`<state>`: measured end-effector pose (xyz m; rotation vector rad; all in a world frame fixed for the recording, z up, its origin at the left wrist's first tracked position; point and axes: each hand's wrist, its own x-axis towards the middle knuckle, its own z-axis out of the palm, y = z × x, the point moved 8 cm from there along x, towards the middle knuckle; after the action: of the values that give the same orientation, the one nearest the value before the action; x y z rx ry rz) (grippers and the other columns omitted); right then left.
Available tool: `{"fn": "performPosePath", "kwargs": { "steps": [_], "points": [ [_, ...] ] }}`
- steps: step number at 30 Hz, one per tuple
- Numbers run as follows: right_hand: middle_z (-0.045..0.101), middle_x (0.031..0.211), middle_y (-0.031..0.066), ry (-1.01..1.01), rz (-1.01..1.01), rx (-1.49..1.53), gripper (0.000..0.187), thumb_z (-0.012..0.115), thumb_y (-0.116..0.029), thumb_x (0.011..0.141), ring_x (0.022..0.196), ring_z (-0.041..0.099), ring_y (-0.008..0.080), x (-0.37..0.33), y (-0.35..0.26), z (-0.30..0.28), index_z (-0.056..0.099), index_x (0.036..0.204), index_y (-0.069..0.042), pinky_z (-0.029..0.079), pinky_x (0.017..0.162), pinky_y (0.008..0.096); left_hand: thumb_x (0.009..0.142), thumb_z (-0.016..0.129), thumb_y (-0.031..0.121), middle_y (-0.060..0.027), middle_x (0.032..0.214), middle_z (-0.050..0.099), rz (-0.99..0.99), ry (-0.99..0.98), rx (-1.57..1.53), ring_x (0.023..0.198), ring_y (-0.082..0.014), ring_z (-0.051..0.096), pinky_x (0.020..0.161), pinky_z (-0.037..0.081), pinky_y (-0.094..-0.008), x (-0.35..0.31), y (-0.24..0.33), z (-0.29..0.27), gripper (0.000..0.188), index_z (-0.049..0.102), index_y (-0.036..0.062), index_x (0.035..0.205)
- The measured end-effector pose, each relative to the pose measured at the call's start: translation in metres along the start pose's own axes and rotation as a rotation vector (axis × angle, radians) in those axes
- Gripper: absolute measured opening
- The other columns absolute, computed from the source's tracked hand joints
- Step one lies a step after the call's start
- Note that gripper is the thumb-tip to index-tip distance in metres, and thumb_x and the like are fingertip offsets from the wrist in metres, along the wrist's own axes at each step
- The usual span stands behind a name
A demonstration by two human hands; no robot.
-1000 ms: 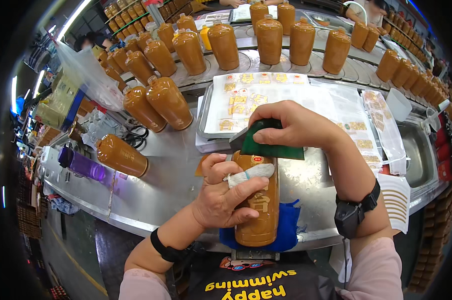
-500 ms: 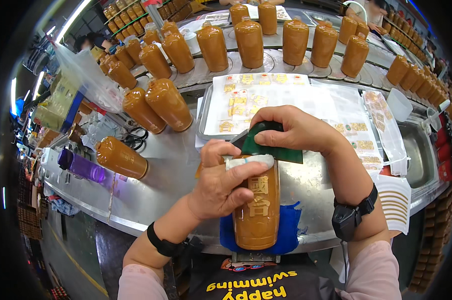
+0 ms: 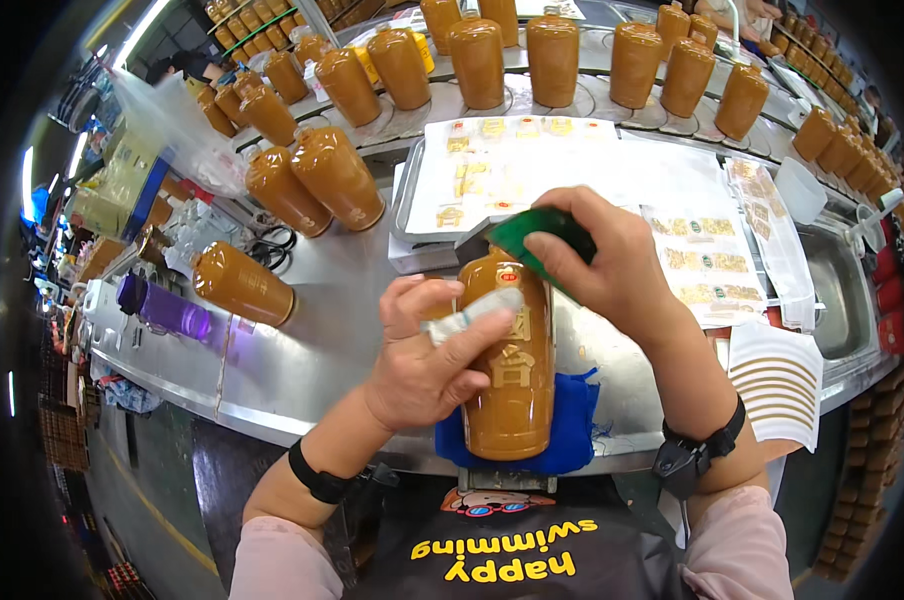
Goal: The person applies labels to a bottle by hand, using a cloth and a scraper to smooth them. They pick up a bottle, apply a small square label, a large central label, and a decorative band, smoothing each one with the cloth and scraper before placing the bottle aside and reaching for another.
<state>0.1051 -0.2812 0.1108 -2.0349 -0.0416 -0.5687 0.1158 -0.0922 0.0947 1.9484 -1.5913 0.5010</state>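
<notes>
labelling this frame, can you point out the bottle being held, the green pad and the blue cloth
amber bottle (image 3: 517,400), head view, lower front of its body
green pad (image 3: 532,228), head view, its top face left of the fingers
blue cloth (image 3: 576,430), head view, its right part beside the bottle

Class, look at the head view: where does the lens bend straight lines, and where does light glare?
In the head view, the steel counter edge curves near the rim and corners go black; glare streaks the glossy brown bottle held by the left hand; ceiling strip lights blow out.
</notes>
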Motion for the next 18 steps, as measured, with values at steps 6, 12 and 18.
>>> {"fn": "performPosePath", "kwargs": {
  "steps": [6,12,18],
  "points": [
    [0.049,0.078,0.0048,-0.539,-0.511,0.033,0.028,0.070,-0.009,0.062,0.072,0.052,0.0241,-0.084,-0.087,0.044,0.062,0.089,-0.014,0.042,0.069,0.0367,0.101,0.037,0.043,-0.0230,0.126,0.054,-0.294,0.061,-0.135,0.126,-0.0344,0.041,0.103,0.036,-0.0414,-0.044,-0.013,-0.004,0.061,0.045,-0.0072,0.135],
    [0.049,0.077,0.0035,-0.372,-0.582,-0.103,0.023,0.071,-0.012,0.066,0.075,0.054,0.0244,-0.088,-0.087,0.044,0.062,0.087,-0.011,0.041,0.071,0.0360,0.101,0.038,0.042,-0.0252,0.124,0.053,-0.418,0.112,-0.236,0.123,-0.0341,0.043,0.103,0.036,-0.0413,-0.040,-0.008,-0.003,0.059,0.046,-0.0069,0.133],
    [0.065,0.084,0.0023,0.119,0.420,0.651,0.019,0.066,-0.018,0.092,0.073,0.057,0.0043,-0.099,0.005,0.019,0.060,0.098,-0.001,0.047,0.063,0.0208,0.098,0.045,0.046,-0.0129,0.124,0.061,-0.172,0.228,-0.242,0.122,-0.0300,0.043,0.104,0.031,-0.0453,-0.024,0.016,-0.012,0.052,0.056,0.0047,0.129]
  ]
}}
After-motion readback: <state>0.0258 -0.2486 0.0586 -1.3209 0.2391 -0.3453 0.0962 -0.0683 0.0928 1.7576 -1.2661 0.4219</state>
